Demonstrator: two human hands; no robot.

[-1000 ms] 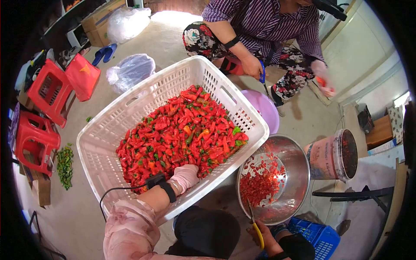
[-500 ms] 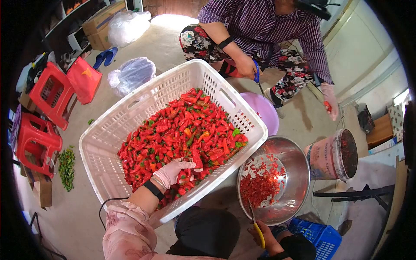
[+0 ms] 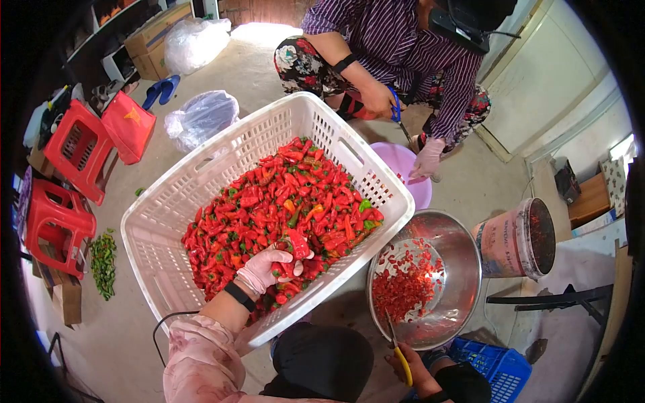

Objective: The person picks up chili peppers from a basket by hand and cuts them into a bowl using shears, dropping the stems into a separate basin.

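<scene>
My left hand, in a pale thin glove, is closed around red peppers above the heap. The heap of red peppers, with green stems and a few orange and green ones, lies in a white slotted plastic basket. Lower right, my right hand grips scissors with yellow handles. Their blades point up over the near rim of a steel bowl, where chopped red pepper pieces lie.
Opposite, a person's hand holds blue-handled scissors; the gloved other hand is over a purple basin. A pink-labelled bucket and blue crate stand right. Red stools and green peppers are left.
My left hand has drawn the peppers slightly up and turned them in its fingers. My right hand stays still. The other person's gloved hand has moved inward to the purple basin.
</scene>
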